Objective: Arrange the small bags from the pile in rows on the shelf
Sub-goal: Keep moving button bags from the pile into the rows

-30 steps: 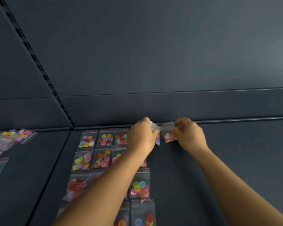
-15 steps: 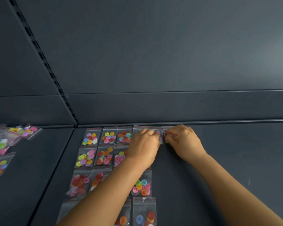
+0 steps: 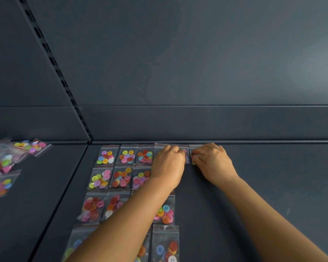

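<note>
Back row being extended along the rear lip (image 3: 254, 142) of the shelf (image 3: 273, 195), the landmark for all that follows. Left hand (image 3: 168, 162) is pressed palm-down, fingers curled, on a bag (image 3: 186, 151) set just in front of the lip; only its top strip and a sliver of buttons are seen past the knuckles. Right hand (image 3: 213, 163) is laid alongside it, fingertips bunched on the next bag (image 3: 194, 147), also tight to the lip. Whether either bag is pinched or merely pressed flat can't be told, as the fingers are hidden under the knuckles. Hands almost touching each other.

Three bags (image 3: 126, 155) sit squared along the lip to the left of the hands; further rows are stacked toward the camera, partly hidden by the left forearm. The pile (image 3: 6, 163) is left loose on the adjoining shelf panel, well off to the left of the lip's near end, so plenty remains to be placed.

To do the step well, in all likelihood: top edges should be butted to the lip, sides kept flush w/ no overlap, buttons flattened so nothing rides up. Bags look slick and light; fingers should be lifted straight up, else the bag gets dragged askew.
</note>
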`<action>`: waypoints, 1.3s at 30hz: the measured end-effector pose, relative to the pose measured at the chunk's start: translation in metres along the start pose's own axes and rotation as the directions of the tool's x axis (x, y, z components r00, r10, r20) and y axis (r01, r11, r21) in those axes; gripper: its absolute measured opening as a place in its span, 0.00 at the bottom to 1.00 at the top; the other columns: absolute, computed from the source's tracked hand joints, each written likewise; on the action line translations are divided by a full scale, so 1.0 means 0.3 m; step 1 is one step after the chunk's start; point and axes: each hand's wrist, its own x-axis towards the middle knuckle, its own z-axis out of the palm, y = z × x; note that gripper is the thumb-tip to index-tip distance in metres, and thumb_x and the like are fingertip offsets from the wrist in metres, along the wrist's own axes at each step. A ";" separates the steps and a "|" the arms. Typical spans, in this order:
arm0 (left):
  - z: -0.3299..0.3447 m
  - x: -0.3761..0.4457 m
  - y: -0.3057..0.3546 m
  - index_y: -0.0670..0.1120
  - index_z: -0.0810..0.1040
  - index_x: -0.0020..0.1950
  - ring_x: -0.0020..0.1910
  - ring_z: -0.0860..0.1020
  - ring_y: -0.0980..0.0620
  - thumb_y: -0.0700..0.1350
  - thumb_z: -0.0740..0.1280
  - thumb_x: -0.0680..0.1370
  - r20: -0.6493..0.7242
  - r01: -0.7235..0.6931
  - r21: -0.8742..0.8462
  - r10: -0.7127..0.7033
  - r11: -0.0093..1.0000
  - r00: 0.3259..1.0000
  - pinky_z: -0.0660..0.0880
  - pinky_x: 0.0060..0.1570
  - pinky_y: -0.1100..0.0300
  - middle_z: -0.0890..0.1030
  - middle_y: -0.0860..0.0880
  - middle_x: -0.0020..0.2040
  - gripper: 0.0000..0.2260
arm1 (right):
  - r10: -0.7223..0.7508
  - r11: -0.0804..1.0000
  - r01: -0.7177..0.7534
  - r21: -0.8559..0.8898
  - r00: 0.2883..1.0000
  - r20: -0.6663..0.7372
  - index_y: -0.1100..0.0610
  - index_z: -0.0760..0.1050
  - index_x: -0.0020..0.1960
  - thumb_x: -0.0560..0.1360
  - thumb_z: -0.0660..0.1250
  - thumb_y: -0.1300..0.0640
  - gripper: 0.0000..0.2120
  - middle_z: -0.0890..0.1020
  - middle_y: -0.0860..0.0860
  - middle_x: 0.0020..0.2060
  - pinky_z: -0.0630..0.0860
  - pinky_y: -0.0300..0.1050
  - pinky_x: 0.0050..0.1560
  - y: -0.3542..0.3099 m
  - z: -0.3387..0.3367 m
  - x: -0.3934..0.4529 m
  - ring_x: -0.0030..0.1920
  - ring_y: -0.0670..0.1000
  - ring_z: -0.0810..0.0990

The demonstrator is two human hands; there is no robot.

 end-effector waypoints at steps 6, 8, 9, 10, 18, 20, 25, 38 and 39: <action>-0.028 -0.021 -0.006 0.44 0.71 0.69 0.63 0.70 0.47 0.41 0.62 0.79 -0.040 0.022 -0.008 -0.023 1.000 0.999 0.68 0.60 0.55 0.75 0.47 0.64 0.17 | -0.045 0.998 0.045 -0.040 0.999 0.018 0.54 0.79 0.56 0.77 0.62 0.56 0.11 0.75 0.51 0.59 0.66 0.39 0.49 -0.035 -0.025 -0.011 0.61 0.54 0.69; -0.060 -0.045 -0.018 0.44 0.70 0.70 0.64 0.70 0.46 0.44 0.62 0.80 -0.068 0.031 0.000 -0.031 1.000 0.997 0.67 0.62 0.55 0.74 0.47 0.65 0.18 | -0.082 0.995 0.083 -0.051 0.997 0.005 0.54 0.76 0.61 0.77 0.64 0.55 0.14 0.75 0.52 0.61 0.67 0.42 0.54 -0.066 -0.031 -0.018 0.62 0.54 0.69; -0.079 -0.061 -0.029 0.44 0.68 0.71 0.65 0.69 0.46 0.46 0.61 0.80 -0.084 0.040 0.003 -0.040 0.999 0.996 0.66 0.63 0.55 0.74 0.47 0.66 0.19 | -0.110 0.992 0.109 -0.064 0.994 -0.006 0.54 0.76 0.62 0.77 0.64 0.55 0.15 0.75 0.52 0.61 0.68 0.43 0.56 -0.087 -0.032 -0.021 0.62 0.55 0.69; -0.099 -0.079 -0.044 0.44 0.67 0.72 0.66 0.68 0.46 0.47 0.61 0.80 -0.096 0.054 0.003 -0.053 0.999 0.994 0.65 0.64 0.54 0.73 0.47 0.67 0.20 | -0.137 0.988 0.136 -0.077 0.990 -0.014 0.55 0.75 0.63 0.76 0.64 0.54 0.16 0.75 0.53 0.61 0.68 0.44 0.57 -0.109 -0.031 -0.024 0.61 0.55 0.70; -0.270 -0.273 -0.254 0.48 0.59 0.76 0.71 0.62 0.49 0.53 0.58 0.81 -0.156 0.195 -0.017 -0.195 0.981 0.968 0.59 0.69 0.57 0.66 0.49 0.72 0.24 | -0.386 0.912 0.392 -0.120 0.920 0.074 0.53 0.62 0.73 0.77 0.62 0.46 0.27 0.67 0.50 0.70 0.62 0.47 0.69 -0.369 0.031 -0.051 0.69 0.53 0.65; -0.301 -0.328 -0.323 0.48 0.57 0.76 0.72 0.61 0.49 0.53 0.58 0.81 -0.155 0.230 -0.020 -0.230 0.973 0.961 0.58 0.70 0.57 0.64 0.49 0.73 0.25 | -0.426 0.893 0.435 -0.118 0.900 0.096 0.52 0.60 0.74 0.77 0.61 0.46 0.28 0.66 0.49 0.71 0.60 0.46 0.70 -0.457 0.064 -0.057 0.70 0.53 0.63; -0.357 -0.465 -0.527 0.49 0.55 0.77 0.73 0.59 0.50 0.54 0.58 0.81 -0.155 0.312 -0.008 -0.310 0.950 0.938 0.57 0.71 0.57 0.62 0.50 0.75 0.26 | -0.491 0.855 0.507 -0.105 0.859 0.146 0.52 0.59 0.74 0.77 0.61 0.45 0.29 0.64 0.49 0.72 0.58 0.46 0.72 -0.689 0.175 -0.075 0.71 0.52 0.61; -0.380 -0.655 -1.029 0.49 0.57 0.76 0.71 0.62 0.50 0.52 0.59 0.80 -0.115 0.379 -0.026 -0.379 0.925 0.918 0.60 0.69 0.57 0.65 0.50 0.73 0.26 | -0.455 0.874 0.482 -0.070 0.859 0.234 0.51 0.60 0.74 0.79 0.60 0.48 0.25 0.64 0.47 0.72 0.57 0.46 0.71 -1.118 0.473 -0.065 0.72 0.50 0.60; -0.371 -0.654 -1.060 0.49 0.57 0.76 0.71 0.62 0.49 0.52 0.59 0.80 -0.102 0.385 -0.024 -0.385 0.923 0.917 0.60 0.69 0.56 0.65 0.50 0.73 0.25 | -0.444 0.879 0.472 -0.071 0.863 0.243 0.51 0.60 0.74 0.79 0.59 0.49 0.25 0.64 0.48 0.72 0.57 0.46 0.71 -1.137 0.490 -0.059 0.72 0.50 0.60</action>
